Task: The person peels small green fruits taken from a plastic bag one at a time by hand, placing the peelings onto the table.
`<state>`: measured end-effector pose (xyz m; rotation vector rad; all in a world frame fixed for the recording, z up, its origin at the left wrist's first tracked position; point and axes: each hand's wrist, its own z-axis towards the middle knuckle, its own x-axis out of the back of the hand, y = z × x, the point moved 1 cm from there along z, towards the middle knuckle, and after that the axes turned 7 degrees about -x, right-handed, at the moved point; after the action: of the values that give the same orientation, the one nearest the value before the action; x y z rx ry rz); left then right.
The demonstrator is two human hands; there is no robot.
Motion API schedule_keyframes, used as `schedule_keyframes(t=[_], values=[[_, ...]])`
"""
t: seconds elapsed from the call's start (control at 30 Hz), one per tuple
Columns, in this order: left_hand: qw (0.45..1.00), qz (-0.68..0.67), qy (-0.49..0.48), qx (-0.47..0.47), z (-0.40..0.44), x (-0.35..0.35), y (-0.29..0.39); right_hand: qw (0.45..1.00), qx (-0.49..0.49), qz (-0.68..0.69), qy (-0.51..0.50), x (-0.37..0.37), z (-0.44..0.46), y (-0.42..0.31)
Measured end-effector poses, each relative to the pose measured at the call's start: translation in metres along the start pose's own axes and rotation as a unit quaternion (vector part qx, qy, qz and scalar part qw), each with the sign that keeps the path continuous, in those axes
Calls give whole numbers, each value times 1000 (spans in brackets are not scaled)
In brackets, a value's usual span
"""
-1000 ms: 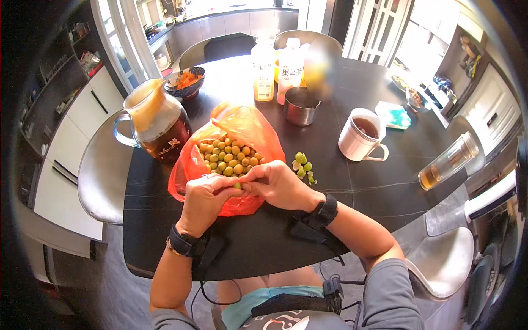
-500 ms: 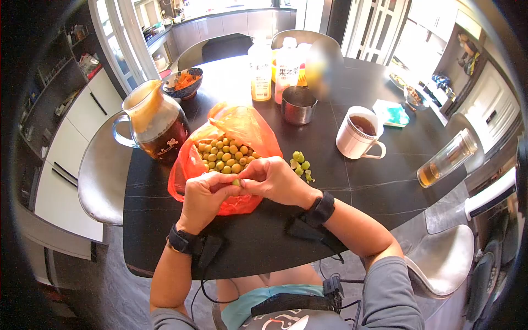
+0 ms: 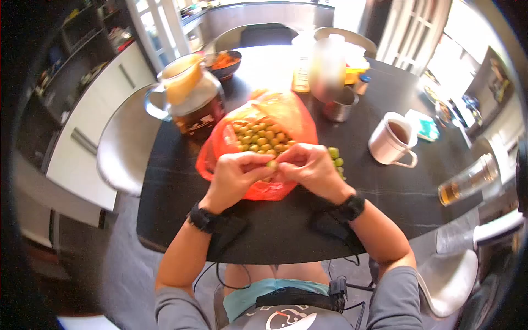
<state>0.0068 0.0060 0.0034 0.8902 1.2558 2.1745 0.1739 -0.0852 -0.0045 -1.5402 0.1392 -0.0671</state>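
Observation:
A red plastic bag (image 3: 300,124) stands open on the black table, filled with small round yellow-green fruits (image 3: 258,135). Over its near edge, my left hand (image 3: 234,179) pinches one small green fruit (image 3: 271,164) between thumb and fingers. Meeting it from the other side, my right hand (image 3: 313,168) has its thumb and fingertips closed on the same fruit. Just beyond the right hand lies a little pile of green pieces (image 3: 336,159), partly hidden by that hand; whether they are whole fruits or peels is unclear.
A glass pitcher (image 3: 192,102) of dark drink stands left of the bag, near a bowl of orange food (image 3: 225,65). To the right are a metal cup (image 3: 341,105), a white mug (image 3: 388,143), a tissue pack (image 3: 423,126) and a tilted-looking glass tumbler (image 3: 467,180). Bottles stand behind.
The view has shifted, so the table things sit further right in the picture. Both hands stay together over the bag's near edge, still pinching a fruit.

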Motion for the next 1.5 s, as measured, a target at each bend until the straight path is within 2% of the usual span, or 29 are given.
schedule_keyframes(t=[0.1, 0.13, 0.27, 0.37, 0.47, 0.57, 0.7, 0.9, 1.1, 1.17, 1.3, 1.4, 1.47, 1.5], values=[[993, -113, 5, 18, 1, 1, -13, 999, 7, 33, -2, 3, 5, 8], [980, -196, 10, 30, 0, -1, -17, 998, 3, 55, -11, 2, 5, 8], [985, -173, -4, 23, 1, 1, -22, 993, -25, 110, -23, 1, 4, 9], [979, -199, -11, 47, 1, 2, -15, 995, -38, 92, -29, 2, 4, 8], [982, -189, -3, 18, 1, -1, -15, 996, -23, 89, -22, 2, 5, 10], [974, -223, -12, 34, 0, -1, -16, 998, -12, 56, -14, 3, 5, 11], [988, -150, -5, 17, 1, 5, -16, 997, -17, 74, -28, 0, 2, 5], [975, -216, -15, 45, 0, 4, -16, 998, -38, 10, -50, 3, 0, -3], [979, -201, -24, 41, 0, 0, -15, 999, -38, 7, -21, -3, -3, -7], [971, -234, -23, 39, -1, -1, -14, 1000, -17, -20, -4, -3, -2, -5], [975, -220, -15, 38, 0, 2, -11, 1000, -18, -1, -16, 0, -2, -7], [986, -164, -3, 30, 2, 3, -13, 997, -28, 61, -41, 4, 0, -6], [993, -73, 16, -88, 5, 0, -14, 994, -56, 78, -45, 5, 0, -7], [993, -73, 17, -86, 4, 0, -13, 994, -58, 78, -46, 5, 1, -4]])
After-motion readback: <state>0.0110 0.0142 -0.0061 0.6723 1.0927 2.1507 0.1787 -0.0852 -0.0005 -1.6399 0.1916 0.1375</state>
